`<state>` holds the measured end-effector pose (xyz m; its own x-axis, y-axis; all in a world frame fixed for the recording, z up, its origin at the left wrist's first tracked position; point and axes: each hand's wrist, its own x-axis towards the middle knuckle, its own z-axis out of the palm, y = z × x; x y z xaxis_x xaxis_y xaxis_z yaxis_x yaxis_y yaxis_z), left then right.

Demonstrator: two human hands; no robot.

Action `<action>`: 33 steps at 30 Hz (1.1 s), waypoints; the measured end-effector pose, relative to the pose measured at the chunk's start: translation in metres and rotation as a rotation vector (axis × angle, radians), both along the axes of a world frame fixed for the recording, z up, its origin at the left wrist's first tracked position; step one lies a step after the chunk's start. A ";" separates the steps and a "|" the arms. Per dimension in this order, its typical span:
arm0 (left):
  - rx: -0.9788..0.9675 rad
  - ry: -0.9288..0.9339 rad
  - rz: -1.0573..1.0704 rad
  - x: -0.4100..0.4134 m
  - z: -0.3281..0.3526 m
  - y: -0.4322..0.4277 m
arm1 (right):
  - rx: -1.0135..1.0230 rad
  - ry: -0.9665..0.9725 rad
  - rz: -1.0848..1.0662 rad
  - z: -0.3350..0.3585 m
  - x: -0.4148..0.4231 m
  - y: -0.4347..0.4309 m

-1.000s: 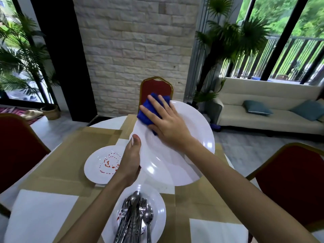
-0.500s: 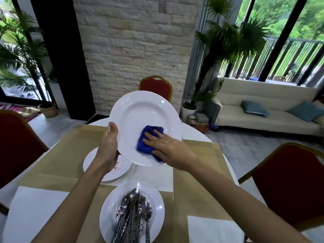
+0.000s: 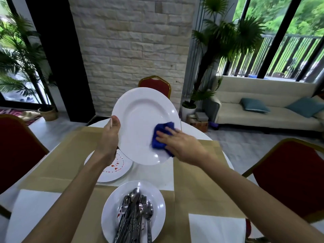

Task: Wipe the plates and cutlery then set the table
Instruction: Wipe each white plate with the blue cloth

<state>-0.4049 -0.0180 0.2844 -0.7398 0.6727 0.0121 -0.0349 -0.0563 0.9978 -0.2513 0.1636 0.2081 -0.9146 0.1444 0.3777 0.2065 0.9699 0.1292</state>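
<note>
Left hand grip clamped on left rim of large white dinner plate, held tilted up above the desk, face toward camera. Right hand presses a bunched blue cloth flat against plate's lower right; fingers spread over the cloth, grasping it. Below, on the desk: dirty plate with red sauce streaks, partly hidden by left wrist and the raised plate. Nearest: white plate carrying a pile of spoons and forks, red specks on it. White napkins at near left and near right. Red chairs left, right, far side. Sofa, palm plant behind. No readable writing
</note>
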 end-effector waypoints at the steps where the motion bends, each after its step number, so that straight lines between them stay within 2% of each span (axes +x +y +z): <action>1: 0.009 0.033 -0.058 0.000 -0.011 0.007 | 0.047 0.070 -0.079 0.004 0.000 0.009; 3: 0.047 0.087 -0.198 -0.001 -0.024 0.016 | 0.059 0.234 -0.214 0.016 -0.007 0.013; 6: 0.069 0.048 -0.310 -0.002 -0.042 0.027 | 0.016 0.389 -0.118 0.021 -0.029 -0.017; 8: 0.076 -0.025 -0.260 -0.003 -0.037 0.027 | -0.004 0.316 0.054 0.011 -0.030 -0.040; 11: 0.095 -0.027 -0.096 -0.012 -0.026 0.019 | -0.019 0.129 0.226 -0.011 -0.011 -0.034; 14: 0.133 -0.004 -0.122 -0.021 -0.030 0.014 | 0.123 0.054 0.105 -0.014 0.007 0.006; 16: 0.124 0.026 -0.169 -0.017 -0.037 0.015 | 0.166 0.155 -0.064 -0.001 0.005 0.020; 18: 0.087 0.036 -0.249 -0.009 -0.045 0.022 | 0.115 0.321 -0.176 0.013 -0.008 0.013; 20: 0.062 -0.010 -0.284 0.000 -0.045 0.026 | 0.040 0.407 -0.108 0.015 -0.026 -0.009; 22: 0.083 -0.079 -0.245 0.001 -0.041 0.027 | -0.041 0.281 0.051 0.009 -0.031 -0.035; 24: 0.090 -0.083 -0.120 -0.005 -0.030 0.022 | -0.105 0.073 0.194 0.000 -0.018 -0.042; 27: 0.071 0.032 -0.005 -0.010 -0.021 0.006 | -0.031 -0.073 0.191 -0.007 0.008 -0.011; 29: 0.067 0.037 -0.092 -0.012 -0.026 0.006 | 0.029 0.000 0.050 -0.004 0.011 0.015; 31: 0.026 0.023 -0.197 -0.009 -0.036 0.012 | 0.051 0.171 -0.105 0.003 0.000 0.018; 33: -0.002 0.004 -0.317 -0.003 -0.046 0.019 | 0.053 0.346 -0.096 0.009 -0.019 0.004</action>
